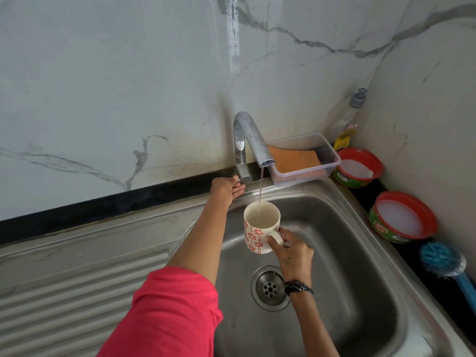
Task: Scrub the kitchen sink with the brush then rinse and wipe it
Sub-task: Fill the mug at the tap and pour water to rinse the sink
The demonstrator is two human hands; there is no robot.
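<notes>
Marble-veined wall panels (103, 86) rise behind a steel sink (360, 253) with a ribbed draining board (77, 292) on its left and a round drain (270, 288) in the basin floor. My left hand (228, 188) reaches to the base of the tap (247, 140), fingers fairly straight and resting against the tap's lever; whether they curl round it I cannot tell. My right hand (291, 249), a dark band at the wrist, pinches the handle of a white mug (260, 226) patterned with red flowers, held upright over the basin. A thin stream of water (261, 184) falls from the spout into the mug, which already holds some water.

Behind the sink's right corner sits a clear plastic tub (322, 166) with an orange cloth or sponge lying in it. Beside it stand a clear bottle (346, 117) with a grey cap and two red-rimmed round tubs (359, 167) (403, 217), each holding a white paste or soap. The blue brush (443, 258) lies on the dark counter at the sink's right edge, near the second tub, well apart from both hands.
</notes>
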